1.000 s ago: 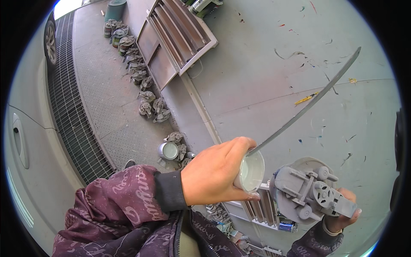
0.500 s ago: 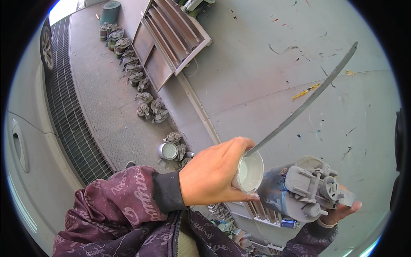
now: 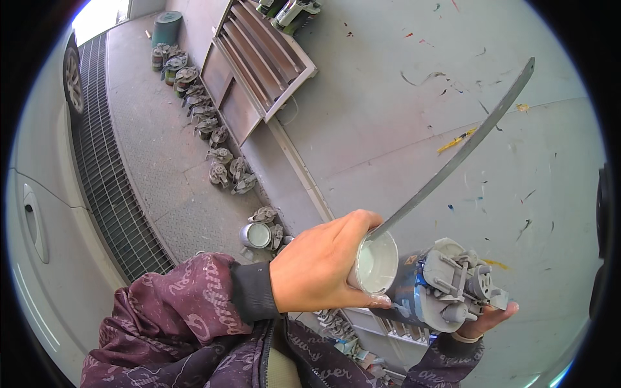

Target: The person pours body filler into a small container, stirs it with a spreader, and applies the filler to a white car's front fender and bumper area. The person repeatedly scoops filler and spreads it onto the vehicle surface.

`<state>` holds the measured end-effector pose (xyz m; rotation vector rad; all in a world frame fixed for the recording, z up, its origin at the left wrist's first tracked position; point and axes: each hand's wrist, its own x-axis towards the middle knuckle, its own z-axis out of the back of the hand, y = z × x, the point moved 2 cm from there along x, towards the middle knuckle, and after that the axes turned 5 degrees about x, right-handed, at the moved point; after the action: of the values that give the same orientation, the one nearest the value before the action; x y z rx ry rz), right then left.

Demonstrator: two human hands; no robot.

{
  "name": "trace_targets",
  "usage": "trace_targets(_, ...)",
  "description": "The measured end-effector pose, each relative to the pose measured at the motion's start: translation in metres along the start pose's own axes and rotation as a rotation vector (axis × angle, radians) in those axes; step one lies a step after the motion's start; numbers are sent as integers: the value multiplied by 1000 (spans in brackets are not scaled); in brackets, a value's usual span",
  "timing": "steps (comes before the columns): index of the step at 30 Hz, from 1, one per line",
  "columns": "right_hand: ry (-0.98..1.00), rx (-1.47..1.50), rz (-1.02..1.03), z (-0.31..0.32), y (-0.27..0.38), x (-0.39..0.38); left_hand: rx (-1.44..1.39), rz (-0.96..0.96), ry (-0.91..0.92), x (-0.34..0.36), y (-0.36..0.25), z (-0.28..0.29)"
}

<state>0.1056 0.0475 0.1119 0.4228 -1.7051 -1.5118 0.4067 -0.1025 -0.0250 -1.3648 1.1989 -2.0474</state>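
My left hand is closed around a white cup with pale liquid in it. A long, flat grey strip rises from the cup toward the upper right, its lower end at my thumb. My right hand grips the far side of a paint can with a grey, paint-crusted mechanical lid. The can is tilted, its lid toward the right and its near part just right of and partly behind the cup.
A car stands left beside a floor grate. Several lidded cans and an open pail line the wall's base. A louvered panel is on the paint-marked wall, with more shelved items below.
My right hand and the can have moved left, closer behind the cup, and the can has turned so more of its side shows. The cup and strip have shifted slightly.
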Motion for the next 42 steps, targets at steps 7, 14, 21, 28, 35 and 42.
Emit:
trace_targets(7,205,-61,53,-4,19,-2,-58,21,-4,1,-6,3)
trace_targets(14,818,-30,282,-23,60,0,-87,30,31,-3,-12,8)
trace_targets(21,777,-775,942,-58,103,-18,-116,-17,-10,-6,-3,0)
trace_targets(28,728,-872,1205,-80,118,-33,-123,-35,-39,-13,-3,3)
trace_targets(35,712,-984,1216,-86,120,-41,-125,-41,-51,-15,-3,5)
trace_targets(42,732,-883,1265,-88,113,-34,-97,-49,-63,-18,-1,6)
